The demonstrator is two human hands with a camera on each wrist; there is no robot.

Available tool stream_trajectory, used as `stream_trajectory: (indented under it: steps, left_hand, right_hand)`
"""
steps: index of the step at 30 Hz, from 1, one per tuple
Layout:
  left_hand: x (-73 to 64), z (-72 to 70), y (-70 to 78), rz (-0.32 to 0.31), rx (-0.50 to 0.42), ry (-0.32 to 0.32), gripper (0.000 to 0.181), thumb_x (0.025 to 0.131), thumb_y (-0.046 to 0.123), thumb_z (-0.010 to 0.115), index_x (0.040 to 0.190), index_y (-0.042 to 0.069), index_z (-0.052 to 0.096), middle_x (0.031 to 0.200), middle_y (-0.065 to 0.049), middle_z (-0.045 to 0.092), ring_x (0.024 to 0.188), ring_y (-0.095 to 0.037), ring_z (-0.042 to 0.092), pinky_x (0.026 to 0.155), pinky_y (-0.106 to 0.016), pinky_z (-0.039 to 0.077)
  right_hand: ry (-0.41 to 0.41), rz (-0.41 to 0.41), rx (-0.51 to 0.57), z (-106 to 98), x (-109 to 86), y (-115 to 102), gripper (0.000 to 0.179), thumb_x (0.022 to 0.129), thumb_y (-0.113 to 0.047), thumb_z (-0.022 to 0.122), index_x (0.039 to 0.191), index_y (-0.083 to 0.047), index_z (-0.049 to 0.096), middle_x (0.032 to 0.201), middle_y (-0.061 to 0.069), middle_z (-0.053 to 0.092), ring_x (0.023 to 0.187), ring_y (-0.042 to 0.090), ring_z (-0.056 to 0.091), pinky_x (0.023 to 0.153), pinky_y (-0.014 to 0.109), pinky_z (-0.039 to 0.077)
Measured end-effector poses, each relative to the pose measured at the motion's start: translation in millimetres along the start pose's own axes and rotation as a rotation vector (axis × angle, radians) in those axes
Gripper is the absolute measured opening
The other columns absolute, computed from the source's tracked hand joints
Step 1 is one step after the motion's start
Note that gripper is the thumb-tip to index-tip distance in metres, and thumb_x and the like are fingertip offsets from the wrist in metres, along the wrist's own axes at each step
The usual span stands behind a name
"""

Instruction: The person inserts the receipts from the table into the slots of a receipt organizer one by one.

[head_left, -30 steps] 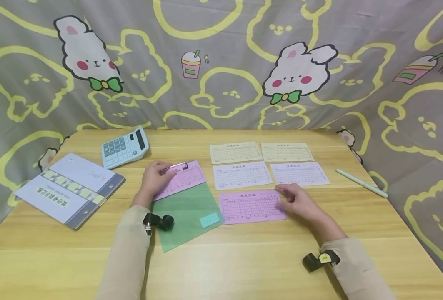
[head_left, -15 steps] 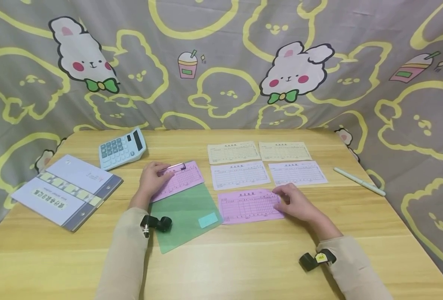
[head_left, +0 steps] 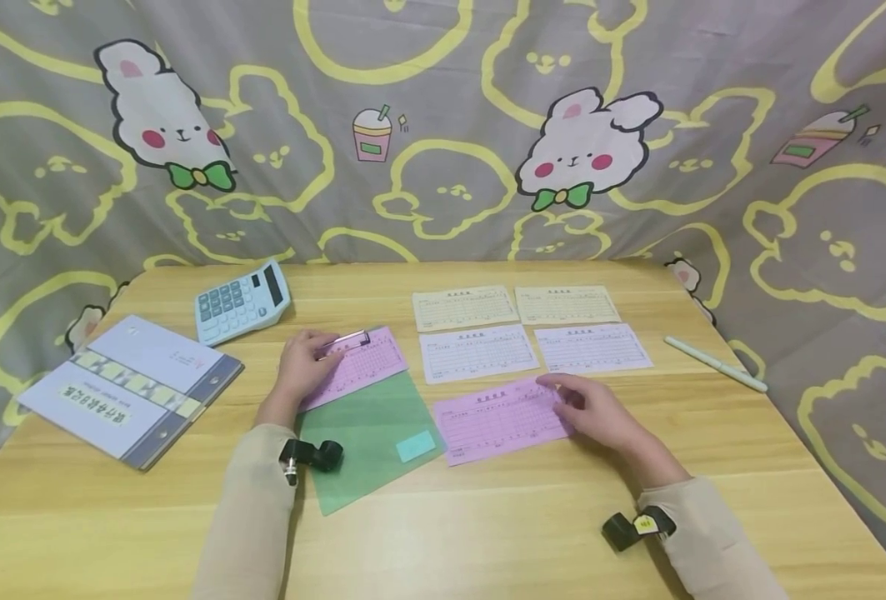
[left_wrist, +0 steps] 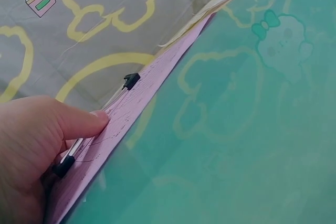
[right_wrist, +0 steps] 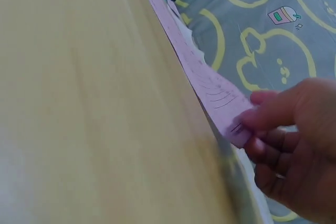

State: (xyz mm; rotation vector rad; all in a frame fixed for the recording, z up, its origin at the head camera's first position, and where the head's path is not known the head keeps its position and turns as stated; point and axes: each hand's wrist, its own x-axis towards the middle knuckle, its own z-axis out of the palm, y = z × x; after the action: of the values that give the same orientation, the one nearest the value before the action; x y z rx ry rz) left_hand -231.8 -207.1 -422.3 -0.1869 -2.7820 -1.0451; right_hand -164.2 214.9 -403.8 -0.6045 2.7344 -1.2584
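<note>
A translucent green clipboard (head_left: 371, 417) lies on the table, with a pink printed slip (head_left: 377, 358) under its metal clip (head_left: 348, 340). My left hand (head_left: 303, 371) grips its upper left edge at the clip; in the left wrist view the thumb (left_wrist: 84, 123) presses on the pink slip while the other fingers are mostly hidden behind. To the right, my right hand (head_left: 600, 412) pinches a second pink slip (head_left: 498, 421) by its right end, between thumb and fingers. In the right wrist view that end of the slip (right_wrist: 220, 95) bends upward.
Two cream slips (head_left: 465, 308) and two white slips (head_left: 480, 352) lie in rows behind. A calculator (head_left: 240, 304) and a ledger book (head_left: 131, 392) are at left, a pale green pen (head_left: 715, 363) at right. A cyan sticky note (head_left: 415, 447) is on the clipboard.
The loose pink slip has turned, its left end coming nearer the front and its right end rising in my right hand. My left hand stays on the clipboard.
</note>
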Motion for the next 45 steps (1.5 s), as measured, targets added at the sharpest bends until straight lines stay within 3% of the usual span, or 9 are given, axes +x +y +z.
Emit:
stream_trajectory:
  steps: [4,9,13,17,20,25,32,39,45]
  left_hand:
    - [-0.8,-0.6,1.6,0.004,0.004,0.000,0.035,0.080,0.015,0.060,0.110,-0.002,0.057,0.107,-0.020,0.048,0.100,-0.034,0.038,0.084,-0.046,0.027]
    - [-1.5,-1.4,2.9,-0.011,0.010,-0.003,0.035,0.081,0.016,0.060,0.110,-0.002,0.057,0.107,-0.020,0.047,0.099,-0.034,0.038,0.083,-0.046,0.027]
    - [-1.5,-2.2,3.8,-0.019,0.016,-0.012,0.035,0.081,0.016,0.059,0.111,-0.002,0.056,0.108,-0.020,0.047,0.099,-0.034,0.038,0.083,-0.046,0.028]
    - [-1.1,-3.0,5.2,-0.030,0.011,-0.027,0.035,0.081,0.015,0.059,0.112,-0.002,0.055,0.109,-0.020,0.046,0.100,-0.035,0.038,0.083,-0.047,0.027]
    - [-0.3,-3.2,6.1,-0.040,0.003,-0.032,0.036,0.081,0.015,0.059,0.112,-0.002,0.055,0.109,-0.021,0.046,0.101,-0.036,0.037,0.084,-0.047,0.027]
    - [1.6,-2.1,6.5,-0.056,-0.013,-0.034,0.037,0.080,0.016,0.060,0.112,-0.001,0.055,0.110,-0.020,0.046,0.100,-0.036,0.038,0.084,-0.047,0.027]
    - [0.9,-2.5,8.1,-0.085,-0.014,-0.046,0.038,0.080,0.018,0.060,0.113,0.000,0.055,0.110,-0.020,0.045,0.100,-0.036,0.038,0.084,-0.047,0.028]
    - [1.0,-4.0,10.6,-0.108,-0.009,-0.059,0.038,0.082,0.017,0.058,0.115,0.000,0.054,0.112,-0.019,0.044,0.103,-0.036,0.036,0.085,-0.048,0.027]
    - [1.0,-3.8,11.0,-0.112,0.010,-0.066,0.037,0.082,0.016,0.056,0.115,0.000,0.053,0.111,-0.020,0.044,0.103,-0.036,0.037,0.086,-0.048,0.027]
  right_hand:
    - [-0.009,0.013,0.047,-5.5,-1.6,0.5,0.029,0.079,0.005,0.053,0.104,-0.007,0.061,0.099,0.008,0.056,0.080,0.020,0.050,0.069,0.033,0.042]
    - [-0.028,0.052,0.044,-14.0,-0.8,-2.1,0.024,0.079,0.004,0.052,0.098,-0.006,0.063,0.092,0.007,0.055,0.082,0.020,0.050,0.071,0.033,0.042]
    - [0.010,0.018,0.046,-24.2,1.7,-9.4,0.023,0.078,0.006,0.053,0.096,-0.004,0.063,0.089,0.008,0.057,0.074,0.019,0.052,0.062,0.028,0.045]
    - [0.059,-0.034,0.120,-32.8,6.2,-17.1,0.021,0.078,0.007,0.054,0.097,0.000,0.062,0.088,0.012,0.059,0.064,0.019,0.054,0.051,0.027,0.045]
    - [0.084,-0.047,0.190,-33.2,13.7,-22.6,0.020,0.079,0.006,0.055,0.097,0.003,0.061,0.090,0.015,0.059,0.067,0.019,0.055,0.054,0.026,0.046]
    - [0.116,-0.013,0.266,-21.4,36.2,-31.6,0.018,0.078,0.006,0.056,0.095,0.006,0.060,0.094,0.018,0.059,0.074,0.017,0.056,0.063,0.024,0.046]
    - [0.044,0.032,0.369,3.7,69.2,-44.5,0.024,0.079,0.005,0.056,0.103,0.007,0.057,0.101,0.021,0.056,0.071,0.017,0.056,0.061,0.026,0.047]
    - [-0.033,-0.056,0.365,30.3,92.9,-55.7,0.028,0.078,0.009,0.052,0.106,0.009,0.056,0.090,0.021,0.058,0.068,0.020,0.058,0.059,0.031,0.049]
    - [-0.069,-0.039,0.343,55.4,107.5,-64.8,0.030,0.076,0.011,0.051,0.106,0.008,0.056,0.098,0.021,0.056,0.064,0.017,0.056,0.056,0.030,0.048]
